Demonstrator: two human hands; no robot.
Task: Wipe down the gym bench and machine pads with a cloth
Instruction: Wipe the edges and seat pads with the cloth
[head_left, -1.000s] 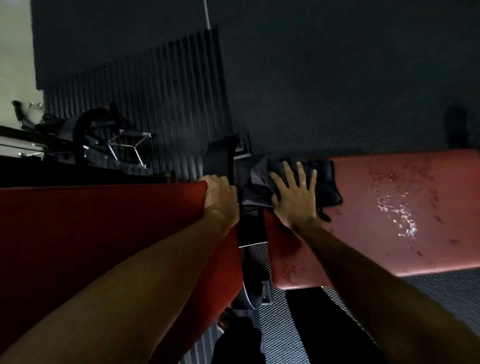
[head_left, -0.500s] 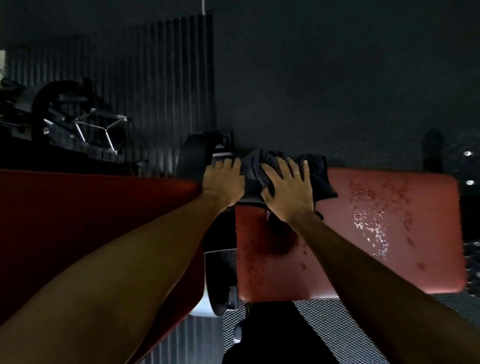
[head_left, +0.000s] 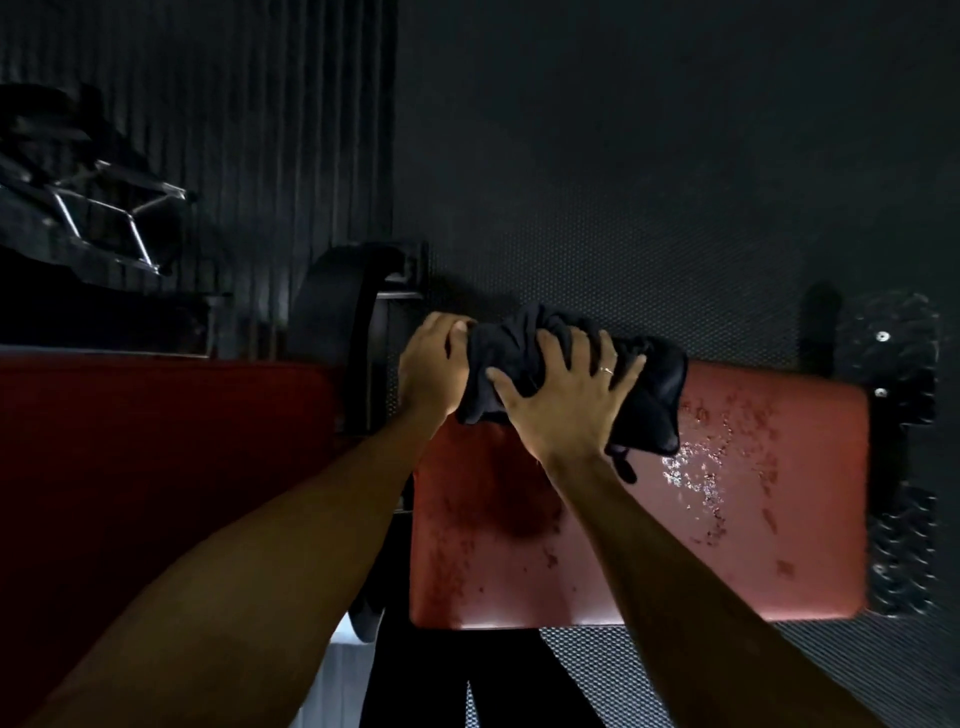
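Dim, murky picture; glare glints off wet droplets (head_left: 691, 467), dark surroundings lose detail, edges slightly warped.

A crumpled dark grey fabric cloth (head_left: 649, 384) is bunched on the far edge of a small rectangular pale red vinyl seat pad (head_left: 727, 519). It is pressed there by the right hand (head_left: 566, 410) with fingers spread. The seat pad's far left corner is gripped by the left hand (head_left: 431, 369), which touches the cloth. Wet droplets and darker smears are scattered across the seat pad. A long dark red vinyl back pad (head_left: 156, 467) is separated from it by a narrow gap on the left.
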